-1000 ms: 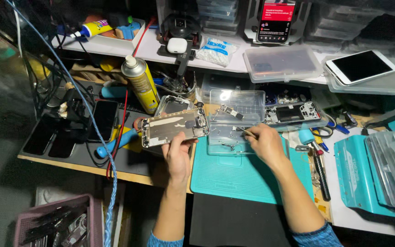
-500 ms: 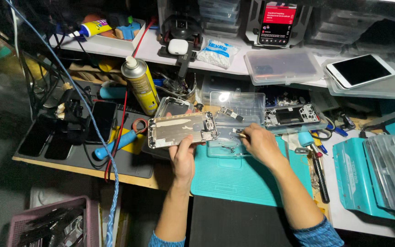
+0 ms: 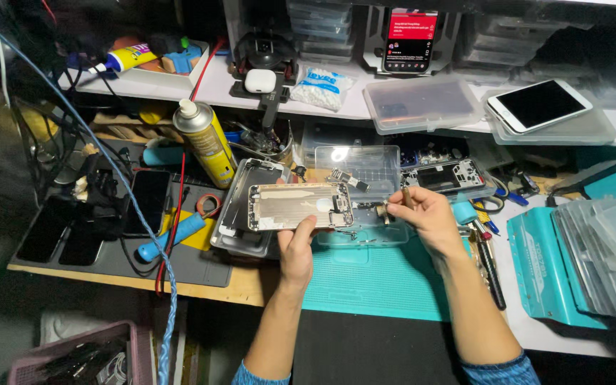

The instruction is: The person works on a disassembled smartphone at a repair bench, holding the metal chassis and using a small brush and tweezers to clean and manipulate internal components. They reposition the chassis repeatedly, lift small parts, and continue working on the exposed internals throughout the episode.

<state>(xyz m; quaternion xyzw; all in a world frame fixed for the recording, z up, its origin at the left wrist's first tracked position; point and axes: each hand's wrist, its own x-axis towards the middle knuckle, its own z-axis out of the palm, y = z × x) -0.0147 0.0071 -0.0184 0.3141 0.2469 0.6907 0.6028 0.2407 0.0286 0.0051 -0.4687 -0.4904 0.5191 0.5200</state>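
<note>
Far left: dark flat phones laid on a grey mat (image 3: pixel 108 260); a blue braided cable (image 3: pixel 137 207) hanging slantwise across them; just right of that, a yellow spray can with a white cap (image 3: pixel 204 142) standing slightly tilted, well clear of both hands.

Centre: left hand (image 3: pixel 297 246) raised from below, fingers and thumb clamped on the lower long edge of a silver-grey opened phone housing with its bare metal inside facing up (image 3: pixel 299 205); long axis lying left to right, almost level; housing held above a second grey phone shell (image 3: pixel 247 214) lying on the mat beneath and behind it; grip set right of the housing's middle, so most of the length overhanging to the left.

Right of the housing's right end: right hand (image 3: pixel 425 214) closed, fingertips pinched on a small brownish stub of a tool (image 3: pixel 406 196); what exactly, too small to tell; nearer of the two hands to the housing's right end, close beside it but not touching.

Under both: a clear plastic parts tray (image 3: pixel 365 167) with small loose parts; a teal work mat (image 3: pixel 372 281) offering open room toward the near edge.

Further right: another stripped phone frame (image 3: pixel 445 175); pens and tools (image 3: pixel 490 260); a teal stack of trays (image 3: pixel 543 267) hemming that side.
</note>
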